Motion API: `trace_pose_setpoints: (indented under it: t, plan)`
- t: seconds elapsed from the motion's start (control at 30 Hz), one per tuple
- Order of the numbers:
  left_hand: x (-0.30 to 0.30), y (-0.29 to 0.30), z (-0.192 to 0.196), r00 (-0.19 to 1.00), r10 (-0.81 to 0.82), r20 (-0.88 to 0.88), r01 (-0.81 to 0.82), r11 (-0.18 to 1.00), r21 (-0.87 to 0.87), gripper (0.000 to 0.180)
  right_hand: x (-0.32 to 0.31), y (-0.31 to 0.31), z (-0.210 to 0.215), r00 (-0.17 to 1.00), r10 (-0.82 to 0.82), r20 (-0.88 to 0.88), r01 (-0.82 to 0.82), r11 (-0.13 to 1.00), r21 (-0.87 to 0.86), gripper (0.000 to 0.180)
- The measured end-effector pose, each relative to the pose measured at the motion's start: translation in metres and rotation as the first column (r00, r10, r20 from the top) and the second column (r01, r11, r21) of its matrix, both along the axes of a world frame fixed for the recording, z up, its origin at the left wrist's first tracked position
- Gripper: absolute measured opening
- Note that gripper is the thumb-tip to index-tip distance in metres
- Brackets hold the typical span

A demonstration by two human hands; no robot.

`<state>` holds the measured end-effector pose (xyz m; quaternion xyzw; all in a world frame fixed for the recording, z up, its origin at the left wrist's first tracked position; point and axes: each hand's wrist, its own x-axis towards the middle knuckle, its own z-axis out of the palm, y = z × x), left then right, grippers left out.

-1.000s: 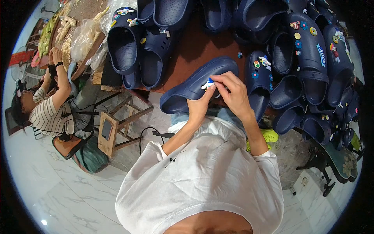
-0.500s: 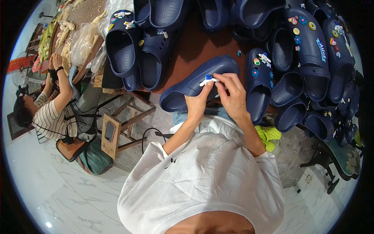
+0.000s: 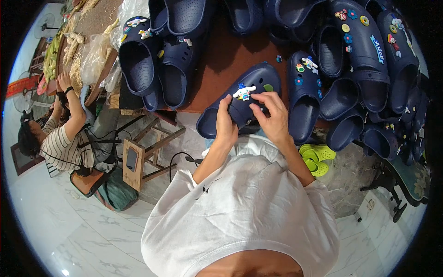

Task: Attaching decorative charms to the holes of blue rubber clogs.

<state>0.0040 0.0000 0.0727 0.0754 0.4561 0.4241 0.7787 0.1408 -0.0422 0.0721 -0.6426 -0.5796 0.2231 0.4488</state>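
At the brown table's (image 3: pixel 226 60) near edge, one navy clog (image 3: pixel 240 110) lay slantwise, its long axis running from lower left to the toe at upper right. The left hand (image 3: pixel 226 131) gripped its side; the right hand's (image 3: pixel 272 115) fingers were narrowly parted beside one white charm (image 3: pixel 243 93). One green charm (image 3: pixel 268 87) sat nearer the toe.

From here I have one clog (image 3: pixel 257 78) at the bench (image 3: pixel 221 60)'s near edge, a charm (image 3: pixel 243 91) on it, other clogs (image 3: pixel 369 60) left and right, a stool (image 3: pixel 132 180) nearer, left.
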Motion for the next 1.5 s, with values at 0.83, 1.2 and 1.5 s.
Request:
trace_pose_setpoints:
  t: [0.83, 1.2, 1.5]
  plan:
    - [-0.037, 0.013, -0.009, 0.958, 0.259, 0.119, -0.242, 0.96, -0.145, 0.047, 0.012, -0.01, -0.053, 0.956, -0.137, 0.261, 0.174, 0.977, -0.126, 0.035]
    - [-0.028, 0.01, -0.005, 0.976, 0.17, 0.136, -0.159, 0.983, -0.088, 0.051, 0.025, 0.017, -0.065, 0.925, -0.07, 0.375, 0.148, 0.971, -0.186, 0.022]
    - [-0.031, 0.005, -0.022, 0.963, 0.072, 0.258, -0.074, 0.997, -0.004, 0.055, 0.027, 0.022, -0.027, 0.953, -0.106, 0.284, 0.142, 0.984, -0.109, 0.013]
